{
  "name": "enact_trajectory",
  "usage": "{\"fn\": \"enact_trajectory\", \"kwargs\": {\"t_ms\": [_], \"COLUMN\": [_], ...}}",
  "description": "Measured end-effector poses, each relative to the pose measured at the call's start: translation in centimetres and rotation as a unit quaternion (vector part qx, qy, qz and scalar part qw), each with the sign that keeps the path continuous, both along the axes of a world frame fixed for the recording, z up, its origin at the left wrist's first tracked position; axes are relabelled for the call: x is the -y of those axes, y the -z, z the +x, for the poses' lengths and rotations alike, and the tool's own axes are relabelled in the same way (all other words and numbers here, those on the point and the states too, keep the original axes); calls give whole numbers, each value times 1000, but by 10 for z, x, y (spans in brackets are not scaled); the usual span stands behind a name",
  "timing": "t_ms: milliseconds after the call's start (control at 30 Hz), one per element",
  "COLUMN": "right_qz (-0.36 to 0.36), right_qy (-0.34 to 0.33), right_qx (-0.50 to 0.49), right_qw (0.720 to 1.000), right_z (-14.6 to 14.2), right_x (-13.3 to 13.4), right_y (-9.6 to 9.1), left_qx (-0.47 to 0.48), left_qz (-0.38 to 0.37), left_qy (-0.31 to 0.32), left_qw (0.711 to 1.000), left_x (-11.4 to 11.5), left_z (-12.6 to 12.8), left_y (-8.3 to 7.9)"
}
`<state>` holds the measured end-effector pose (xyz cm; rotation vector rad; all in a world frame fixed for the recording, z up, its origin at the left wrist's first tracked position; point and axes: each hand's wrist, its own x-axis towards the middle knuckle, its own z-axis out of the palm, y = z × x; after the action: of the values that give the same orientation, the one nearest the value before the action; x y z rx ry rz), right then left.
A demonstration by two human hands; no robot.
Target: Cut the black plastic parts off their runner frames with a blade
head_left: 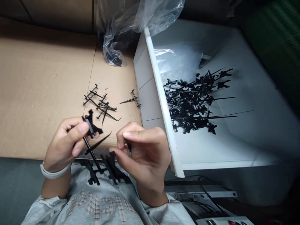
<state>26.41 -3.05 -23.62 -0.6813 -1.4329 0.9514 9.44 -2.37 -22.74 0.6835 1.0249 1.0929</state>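
Note:
My left hand (67, 140) is closed on a black plastic sprue (92, 137), a thin moulded frame with small parts on its ends, held up over the near edge of the cardboard. My right hand (142, 150) is curled, its thumb and fingers pinching the lower end of that black frame near a small part (112, 155). More of the black frame (103, 172) hangs down over my grey shirt. A white band sits on my left wrist.
A small heap of bare black runner sticks (100, 104) lies on the brown cardboard sheet (47, 81), with two more (134, 99) to its right. A white tray (161, 103) at right holds a pile of black sprues (194, 100). A clear plastic bag (122, 37) stands behind.

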Motion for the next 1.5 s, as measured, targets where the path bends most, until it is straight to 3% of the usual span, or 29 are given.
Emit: {"fn": "enact_trajectory", "kwargs": {"t_ms": [100,233,467,733,867,1067,1200,1300,1500], "right_qz": [35,147,211,197,144,138,73,36,-11], "right_qy": [55,156,223,203,146,92,67,78,43], "right_qx": [26,84,168,127,84,-22,-48,-62,-88], "right_qw": [998,973,937,951,975,986,994,994,995], "right_z": [2,3,5,4,3,-8,-9,-5,0], "right_x": [-2,-5,-7,-4,-4,-12,-14,-14,-13], "right_y": [0,-2,1,4,5,4,4,2,-2], "left_qx": [19,49,114,120,152,199,245,250,175], "left_qz": [14,-3,-103,-75,-68,-117,-181,-157,-105], "left_qy": [-94,-205,-318,-294,-268,-210,-107,-43,55], "left_qw": [995,978,935,945,949,950,947,954,977], "left_x": [1,-2,-10,-7,-3,0,5,10,15], "left_z": [-8,-15,1,4,6,19,28,31,20], "left_y": [7,8,-6,-5,-4,0,10,20,31]}}
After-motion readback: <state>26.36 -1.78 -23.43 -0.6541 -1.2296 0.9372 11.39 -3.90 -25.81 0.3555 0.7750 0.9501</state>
